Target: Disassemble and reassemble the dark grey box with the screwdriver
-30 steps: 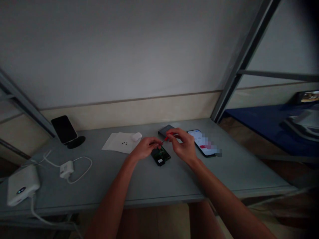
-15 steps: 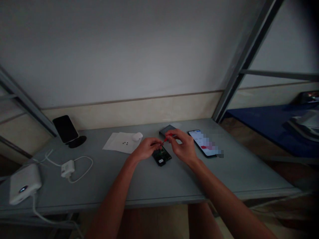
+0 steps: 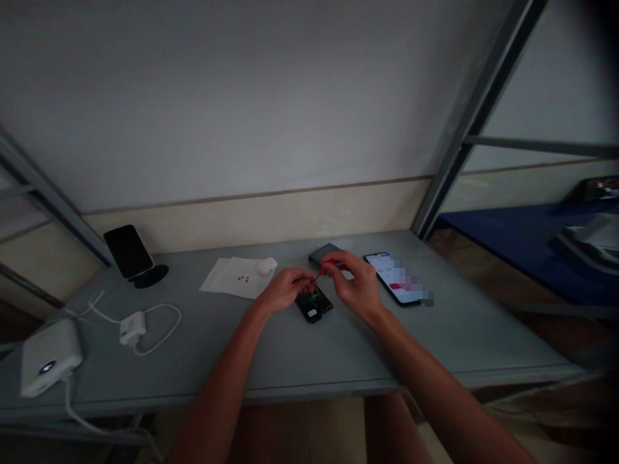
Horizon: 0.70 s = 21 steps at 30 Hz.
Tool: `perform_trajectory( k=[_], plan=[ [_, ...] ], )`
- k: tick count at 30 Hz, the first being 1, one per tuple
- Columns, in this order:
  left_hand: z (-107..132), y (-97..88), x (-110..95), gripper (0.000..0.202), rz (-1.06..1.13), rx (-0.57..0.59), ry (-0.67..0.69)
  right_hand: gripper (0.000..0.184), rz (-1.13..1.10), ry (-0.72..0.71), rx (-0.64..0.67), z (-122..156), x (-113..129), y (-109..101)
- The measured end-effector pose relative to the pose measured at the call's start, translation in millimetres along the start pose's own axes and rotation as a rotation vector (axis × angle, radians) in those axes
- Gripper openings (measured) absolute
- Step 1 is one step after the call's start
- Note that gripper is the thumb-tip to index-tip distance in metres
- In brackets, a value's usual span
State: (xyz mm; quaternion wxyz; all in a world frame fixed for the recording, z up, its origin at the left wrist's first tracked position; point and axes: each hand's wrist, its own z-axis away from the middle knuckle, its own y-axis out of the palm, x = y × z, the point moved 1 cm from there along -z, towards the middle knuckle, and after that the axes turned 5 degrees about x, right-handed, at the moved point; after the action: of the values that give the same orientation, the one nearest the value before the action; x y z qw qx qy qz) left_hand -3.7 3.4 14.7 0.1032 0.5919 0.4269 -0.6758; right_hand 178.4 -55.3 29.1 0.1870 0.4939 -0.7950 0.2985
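My right hand (image 3: 358, 283) pinches a small red screwdriver (image 3: 328, 265), its thin shaft slanting down to the left. At the shaft's lower end, the fingertips of my left hand (image 3: 284, 287) are pressed together; whatever they hold is too small to make out. Below both hands, a dark device with an exposed green circuit board (image 3: 316, 301) lies on the table, its far part covered by my fingers. Just behind my hands sits a flat dark grey case (image 3: 323, 252). Several tiny dark pieces, apparently screws (image 3: 243, 279), rest on white paper (image 3: 220, 276) left of my left hand.
A small white rounded object (image 3: 267, 265) sits on the paper. Right of my hands lies a lit phone (image 3: 394, 278). At left are a black-screened device on a stand (image 3: 128, 251), a white charger with cable (image 3: 132, 328) and a white box (image 3: 51, 358). A wall closes the back.
Both hands and the screwdriver stay in nearly the same place, with only slight finger movement. The view has shifted very slightly.
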Motion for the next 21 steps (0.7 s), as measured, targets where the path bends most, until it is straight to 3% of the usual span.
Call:
perform_trajectory(
  k=[21],
  plan=[
    [0.6, 4.0, -6.5, 0.019, -0.006, 0.005, 0.026, 0.012, 0.08, -0.091, 0.016, 0.4, 1.5, 0.2]
  ],
)
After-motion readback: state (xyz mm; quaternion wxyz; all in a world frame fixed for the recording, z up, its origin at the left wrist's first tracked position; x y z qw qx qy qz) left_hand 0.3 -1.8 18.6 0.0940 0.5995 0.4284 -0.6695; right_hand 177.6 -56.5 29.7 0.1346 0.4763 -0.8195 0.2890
